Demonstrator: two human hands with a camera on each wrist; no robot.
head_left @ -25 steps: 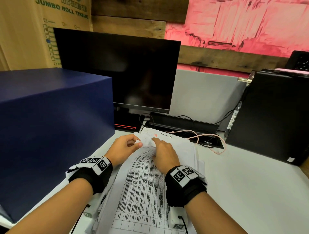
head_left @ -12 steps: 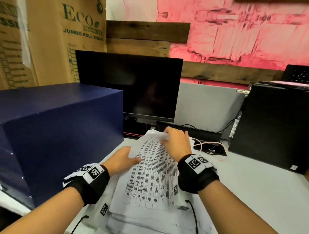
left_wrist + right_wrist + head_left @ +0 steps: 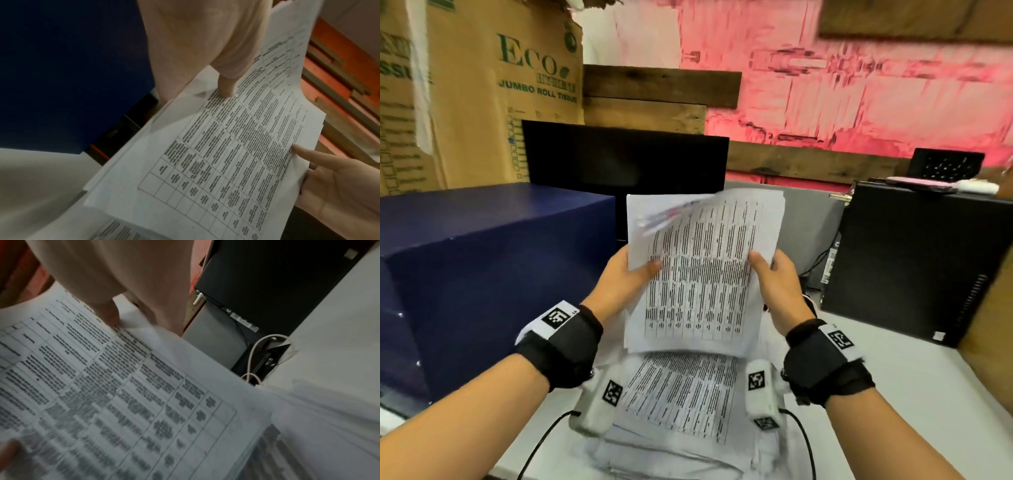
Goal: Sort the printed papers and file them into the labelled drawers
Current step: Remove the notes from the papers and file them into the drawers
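A sheaf of printed papers (image 3: 702, 270) with a dense table is held upright above the desk, between both hands. My left hand (image 3: 631, 274) pinches its left edge, thumb on the printed face. My right hand (image 3: 767, 270) pinches the right edge the same way. The left wrist view shows the sheaf of papers (image 3: 236, 154) with my left thumb (image 3: 226, 84) pressed on it; the right wrist view shows the papers (image 3: 123, 394) blurred. More printed papers (image 3: 685, 390) lie stacked on the desk under my wrists. No labelled drawers show.
A large dark blue box (image 3: 482, 267) stands at the left. Behind are a black monitor (image 3: 623, 157) and cardboard cartons (image 3: 482, 92). A black computer case (image 3: 921, 260) stands at the right, with cables beside it. The white desk (image 3: 911, 394) extends to the right.
Both hands have lifted the top sheets off the stack and raised them upright in front of the monitor. The head view has tilted upward.
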